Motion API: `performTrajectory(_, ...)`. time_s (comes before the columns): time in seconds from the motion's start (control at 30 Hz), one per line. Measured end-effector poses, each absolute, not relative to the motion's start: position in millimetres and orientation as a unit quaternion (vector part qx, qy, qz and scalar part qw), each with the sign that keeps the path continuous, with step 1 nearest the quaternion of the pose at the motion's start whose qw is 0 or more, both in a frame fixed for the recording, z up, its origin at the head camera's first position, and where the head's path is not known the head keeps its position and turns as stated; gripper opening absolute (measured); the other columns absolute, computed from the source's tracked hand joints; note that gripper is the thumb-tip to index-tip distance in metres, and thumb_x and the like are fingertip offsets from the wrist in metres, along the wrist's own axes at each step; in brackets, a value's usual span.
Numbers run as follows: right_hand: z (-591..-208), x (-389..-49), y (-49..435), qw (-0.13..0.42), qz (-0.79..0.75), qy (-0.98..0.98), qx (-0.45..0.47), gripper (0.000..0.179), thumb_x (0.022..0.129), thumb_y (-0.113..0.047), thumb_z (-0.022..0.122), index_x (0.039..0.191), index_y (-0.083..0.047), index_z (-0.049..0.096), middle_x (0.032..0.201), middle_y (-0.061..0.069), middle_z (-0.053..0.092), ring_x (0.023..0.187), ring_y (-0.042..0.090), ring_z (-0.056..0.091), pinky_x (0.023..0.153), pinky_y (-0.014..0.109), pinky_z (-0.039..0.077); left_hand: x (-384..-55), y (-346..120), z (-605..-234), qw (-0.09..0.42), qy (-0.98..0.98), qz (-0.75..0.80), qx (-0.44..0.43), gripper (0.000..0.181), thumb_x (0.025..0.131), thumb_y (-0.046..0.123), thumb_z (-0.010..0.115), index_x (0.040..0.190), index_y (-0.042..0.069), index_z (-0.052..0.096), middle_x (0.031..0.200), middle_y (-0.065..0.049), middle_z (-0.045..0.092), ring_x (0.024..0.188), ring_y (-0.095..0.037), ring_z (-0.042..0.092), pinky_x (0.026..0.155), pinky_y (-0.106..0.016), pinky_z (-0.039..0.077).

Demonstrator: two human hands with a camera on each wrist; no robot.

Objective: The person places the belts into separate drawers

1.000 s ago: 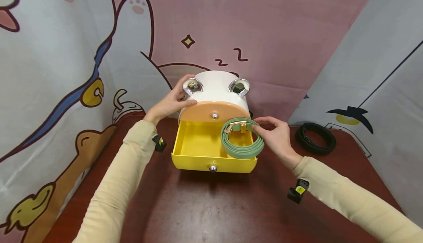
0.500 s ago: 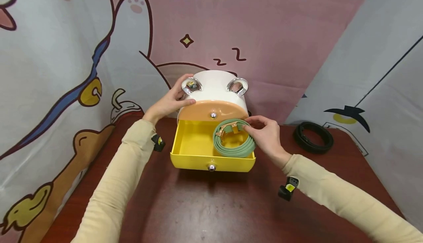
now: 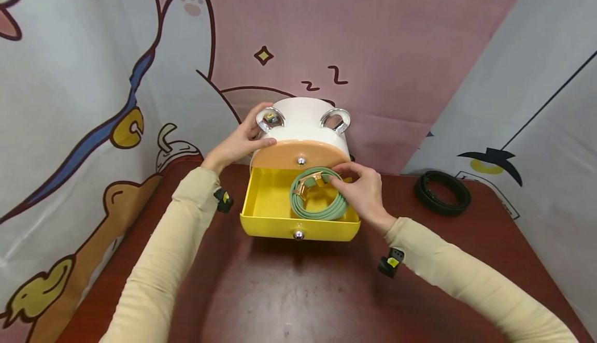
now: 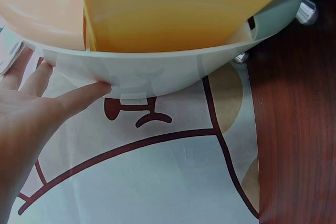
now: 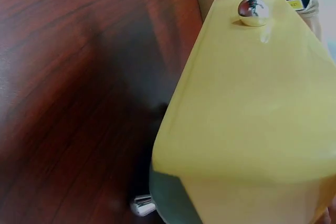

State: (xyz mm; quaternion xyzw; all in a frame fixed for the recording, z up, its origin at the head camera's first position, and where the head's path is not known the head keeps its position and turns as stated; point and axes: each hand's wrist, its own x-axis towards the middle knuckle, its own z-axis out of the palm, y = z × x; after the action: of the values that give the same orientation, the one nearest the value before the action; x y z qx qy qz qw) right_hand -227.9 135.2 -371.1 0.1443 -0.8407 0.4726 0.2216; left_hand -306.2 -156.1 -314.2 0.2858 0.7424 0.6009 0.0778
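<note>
A white mini drawer cabinet (image 3: pixel 303 120) with two silver ear-like rings stands on the table. Its lower yellow drawer (image 3: pixel 270 228) is pulled out; the upper orange drawer (image 3: pixel 280 154) is closed. My left hand (image 3: pixel 235 146) rests against the cabinet's left side, thumb near the front edge. In the left wrist view, that hand's straight, spread fingers (image 4: pixel 79 99) touch the white wall. My right hand (image 3: pixel 364 193) pinches a coiled green belt (image 3: pixel 322 213) with a gold buckle, over the drawer's right half. The yellow drawer hides most of this hand in the right wrist view.
A coiled black belt (image 3: pixel 443 205) lies on the dark red-brown table (image 3: pixel 289 291) to the right. Cartoon-printed cloth (image 3: pixel 387 47) hangs close behind the cabinet and along both sides. Silver feet (image 5: pixel 143 205) hold the cabinet off the table.
My right hand has moved left with the green belt, from the drawer's right edge to farther inside its outline. The left hand and the cabinet stay in place.
</note>
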Motion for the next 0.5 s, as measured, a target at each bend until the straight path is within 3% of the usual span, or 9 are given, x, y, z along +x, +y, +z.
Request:
performTrajectory(0.2, -374.7, -232.7, 125.7, 0.212, 0.450, -0.847, 0.186, 0.012, 0.079, -0.013, 0.079, 0.090, -0.009, 0.076, 0.082, -0.001, 0.072, 0.075, 0.012, 0.067, 0.062, 0.023, 0.049, -299.1, -155.5, -309.8, 0.080, 0.744, 0.600, 0.284, 0.078, 0.093, -0.002, 0.060, 0.152, 0.015, 0.013, 0.149, -0.017, 0.032, 0.131, -0.031, 0.041, 0.099, -0.041, 0.041)
performTrajectory(0.5, -371.3, -234.7, 125.0, 0.107, 0.455, -0.845, 0.260, 0.013, 0.088, -0.006, 0.070, 0.099, -0.001, 0.074, 0.095, 0.009, 0.071, 0.080, 0.016, 0.068, 0.071, 0.032, 0.055, -299.6, -156.2, -307.4, 0.076, 0.750, 0.592, 0.285, 0.078, 0.093, 0.000, 0.062, 0.153, 0.016, 0.013, 0.151, -0.017, 0.029, 0.133, -0.032, 0.038, 0.101, -0.045, 0.039)
